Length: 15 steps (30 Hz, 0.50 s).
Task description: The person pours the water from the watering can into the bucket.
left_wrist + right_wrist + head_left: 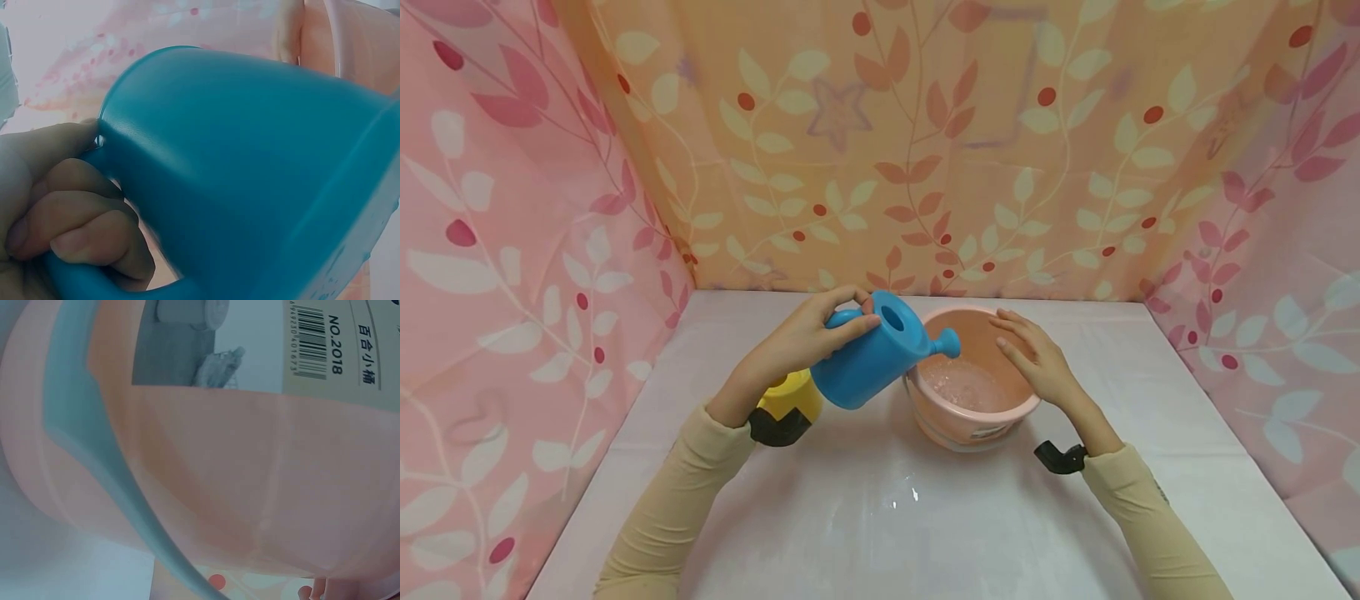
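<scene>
My left hand (pixel 816 333) grips the handle of a blue watering can (pixel 868 358). In the left wrist view, its fingers (pixel 94 231) curl round the handle and the thumb lies by the can's rim. The can is tilted, its spout head over the left rim of a pink bucket (pixel 973 414). Rippled, bubbly water (pixel 966 389) lies in the bucket. At the bucket's right rim, my right hand (pixel 1037 358) rests with fingers fairly straight. The right wrist view shows the bucket's side, its pale handle (pixel 112 469) and a printed label (pixel 312 356).
A yellow container (pixel 801 393) stands behind my left wrist, partly hidden by a black wrist mount (pixel 780 427). Small wet spots (pixel 913 494) glint on the white tabletop (pixel 880 542). Flowered cloth (pixel 910 150) encloses the table at the back and both sides.
</scene>
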Tool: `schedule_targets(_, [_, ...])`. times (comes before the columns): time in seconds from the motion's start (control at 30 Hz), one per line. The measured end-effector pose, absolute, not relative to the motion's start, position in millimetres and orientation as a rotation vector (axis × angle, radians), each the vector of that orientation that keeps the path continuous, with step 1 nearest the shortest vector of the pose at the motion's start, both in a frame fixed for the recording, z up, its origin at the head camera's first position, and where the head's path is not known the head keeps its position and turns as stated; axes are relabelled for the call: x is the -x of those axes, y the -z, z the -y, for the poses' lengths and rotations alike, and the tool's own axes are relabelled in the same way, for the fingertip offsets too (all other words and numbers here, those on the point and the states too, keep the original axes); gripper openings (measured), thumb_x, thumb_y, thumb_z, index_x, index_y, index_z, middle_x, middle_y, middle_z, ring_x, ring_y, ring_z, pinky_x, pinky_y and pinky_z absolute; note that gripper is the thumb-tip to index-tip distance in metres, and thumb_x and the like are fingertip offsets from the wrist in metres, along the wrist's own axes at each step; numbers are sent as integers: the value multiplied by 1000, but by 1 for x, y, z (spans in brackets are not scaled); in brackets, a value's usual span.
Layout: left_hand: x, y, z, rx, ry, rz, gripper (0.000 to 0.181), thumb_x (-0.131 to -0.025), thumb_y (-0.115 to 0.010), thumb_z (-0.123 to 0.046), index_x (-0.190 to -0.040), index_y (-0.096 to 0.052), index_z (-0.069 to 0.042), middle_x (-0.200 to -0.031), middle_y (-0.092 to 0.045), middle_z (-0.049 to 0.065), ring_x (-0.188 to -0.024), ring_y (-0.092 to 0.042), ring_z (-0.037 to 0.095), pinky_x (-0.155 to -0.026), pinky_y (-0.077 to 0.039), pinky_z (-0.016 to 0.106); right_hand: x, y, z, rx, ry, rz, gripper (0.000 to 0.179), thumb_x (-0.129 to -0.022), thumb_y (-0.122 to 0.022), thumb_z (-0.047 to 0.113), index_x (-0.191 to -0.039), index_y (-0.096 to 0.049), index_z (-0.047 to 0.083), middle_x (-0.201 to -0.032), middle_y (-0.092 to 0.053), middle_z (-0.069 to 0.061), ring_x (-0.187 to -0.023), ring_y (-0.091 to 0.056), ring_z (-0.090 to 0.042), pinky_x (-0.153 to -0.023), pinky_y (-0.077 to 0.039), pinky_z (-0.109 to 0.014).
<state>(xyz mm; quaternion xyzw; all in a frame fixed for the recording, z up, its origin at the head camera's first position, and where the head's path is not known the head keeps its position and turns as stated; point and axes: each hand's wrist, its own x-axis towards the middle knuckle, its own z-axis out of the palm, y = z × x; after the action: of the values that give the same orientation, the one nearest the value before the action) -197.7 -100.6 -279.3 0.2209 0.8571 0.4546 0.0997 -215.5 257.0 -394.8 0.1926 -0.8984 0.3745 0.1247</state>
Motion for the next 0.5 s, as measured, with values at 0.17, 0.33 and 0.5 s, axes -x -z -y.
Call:
schedule_targets(0.17, [199,279,100,-655,-1339,-2536,26,-87,-58,-47,-100,-52,-24,-120,-52,7,-101,-52,35,-69,-51,38,215,394,-257,-559,-1092,2617,40,-94,-54,28,-132,-51,15,-145,-37,-9,-136,-27,-32,-103,-19,-62])
schedule_targets(0.33, [200,280,100,-671,-1340,-2542,26,-87,-58,-46,-99,-52,-24,-118,-52,8,-99,-52,35,-66,-50,35,215,395,-257,-562,-1091,2614,40,-94,-54,28,-132,-52,14,-145,-37,-9,-136,-27,-32,-103,-19,-62])
schedule_targets(0.5, [200,280,100,-677,-1340,-2541,26,-87,-58,-46,-99,-52,-24,-115,-52,9,-96,-52,34,-64,-49,35,215,395,-257,-560,-1095,2620,40,-95,-53,28,-132,-51,14,-145,-37,-9,-136,-27,-32,-104,-19,-62])
